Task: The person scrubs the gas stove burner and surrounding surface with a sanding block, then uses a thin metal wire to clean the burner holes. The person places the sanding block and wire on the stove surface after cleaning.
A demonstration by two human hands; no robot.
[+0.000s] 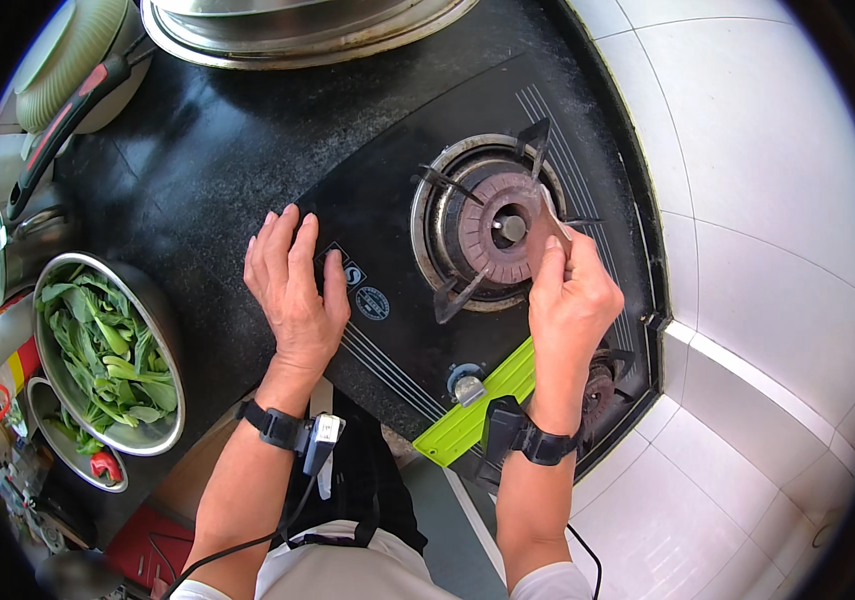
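My right hand (573, 289) pinches a thin brown sheet (544, 232), pale on its other side, and holds it over the right part of the gas burner (498, 225). What the sheet is made of I cannot tell. The burner has a ridged brownish ring, a metal rim and dark pan supports. My left hand (296, 285) is spread at the left edge of the black glass hob (390, 195), holding nothing. A metal control knob (468, 388) stands below the burner, beside a lime-green plastic strip (442, 439) that passes under my right forearm.
To the left are a steel bowl of leafy greens (177, 405), a smaller bowl (113, 486) with a red pepper piece (104, 466), a lidded pot (41, 225) and a pan handle (59, 139). A large metal vessel (307, 30) stands ahead; a tiled wall (757, 150) is at right, near a second burner (598, 394).
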